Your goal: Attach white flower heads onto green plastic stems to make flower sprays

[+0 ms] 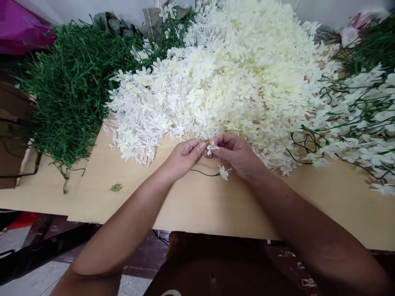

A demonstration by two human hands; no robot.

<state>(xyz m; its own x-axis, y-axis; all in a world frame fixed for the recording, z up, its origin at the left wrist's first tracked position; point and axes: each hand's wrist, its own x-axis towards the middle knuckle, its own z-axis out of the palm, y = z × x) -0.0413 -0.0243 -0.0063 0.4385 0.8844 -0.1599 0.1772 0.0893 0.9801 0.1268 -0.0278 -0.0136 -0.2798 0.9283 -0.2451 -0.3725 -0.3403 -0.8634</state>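
Observation:
Both my hands meet over the table in front of the heap of white artificial flowers (212,90). My left hand (189,155) is closed, thumb and fingers pinching a green plastic stem (203,172) that runs out below it. One white flower (224,173) sits on the free end of that stem. In my right hand (236,154), thumb and forefinger pinch a small white flower (211,148) close against the left fingertips. Whether this flower touches the stem cannot be seen, as the fingers cover the spot.
Bare green stems (74,82) form a pile at the left. Stems with white flowers attached (364,119) lie at the right. A cardboard box (12,135) stands at the left edge, below a magenta bag (24,28). A small green scrap (116,188) lies on the tabletop (200,209).

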